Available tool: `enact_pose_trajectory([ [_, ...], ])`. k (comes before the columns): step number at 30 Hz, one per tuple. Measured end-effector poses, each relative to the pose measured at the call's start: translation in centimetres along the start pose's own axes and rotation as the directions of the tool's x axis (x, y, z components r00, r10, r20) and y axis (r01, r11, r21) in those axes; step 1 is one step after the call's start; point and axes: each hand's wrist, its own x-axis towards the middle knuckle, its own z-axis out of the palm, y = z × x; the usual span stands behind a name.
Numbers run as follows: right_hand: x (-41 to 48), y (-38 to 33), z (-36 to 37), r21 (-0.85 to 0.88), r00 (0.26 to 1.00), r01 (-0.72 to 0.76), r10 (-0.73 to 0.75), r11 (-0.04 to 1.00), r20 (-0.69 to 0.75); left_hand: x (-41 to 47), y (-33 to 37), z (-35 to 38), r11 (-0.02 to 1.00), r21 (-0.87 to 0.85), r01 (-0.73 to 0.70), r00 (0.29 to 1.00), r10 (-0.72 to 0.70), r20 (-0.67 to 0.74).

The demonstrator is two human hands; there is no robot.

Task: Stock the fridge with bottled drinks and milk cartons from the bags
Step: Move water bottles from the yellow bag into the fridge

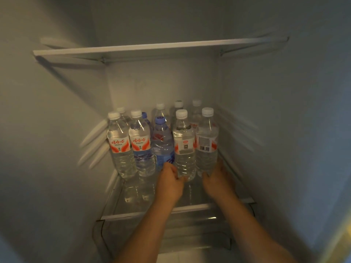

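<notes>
Progress: we've got roughly ten water bottles [119, 145] standing on the glass shelf [190, 206]. No milk cartons or bags in view, so we reckon those are left.
Left hand: our left hand [170, 180] curls round the base of a white-cap bottle [185, 149].
Right hand: our right hand [216, 180] grips the bottom of the rightmost bottle [207, 145].
Room: front strip of shelf is free, right wall [266, 130] sits close, upper shelf [152, 47] well above the caps.
</notes>
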Motion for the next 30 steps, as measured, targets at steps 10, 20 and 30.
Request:
enact_pose_trajectory([
  [10, 3.2, -0.7, 0.7, -0.196, 0.999, 0.004, 0.005, 0.981, 0.045, 2.9, -0.3, 0.8, 0.978, 0.209, 0.012, 0.998, 0.002, -0.068],
  [20, 2.8, -1.3, 0.2, -0.269, 1.000, 0.013, -0.012, 0.963, 0.005, 2.9, 0.3, 1.1, 0.939, 0.338, 0.062, 0.995, -0.031, -0.095],
  [30, -0.5, -2.5, -0.2, -0.027, 1.000, 0.012, -0.012, 1.000, 0.005, -0.3, 0.1, -1.3, 0.997, 0.051, -0.049, 0.993, 0.044, 0.107],
])
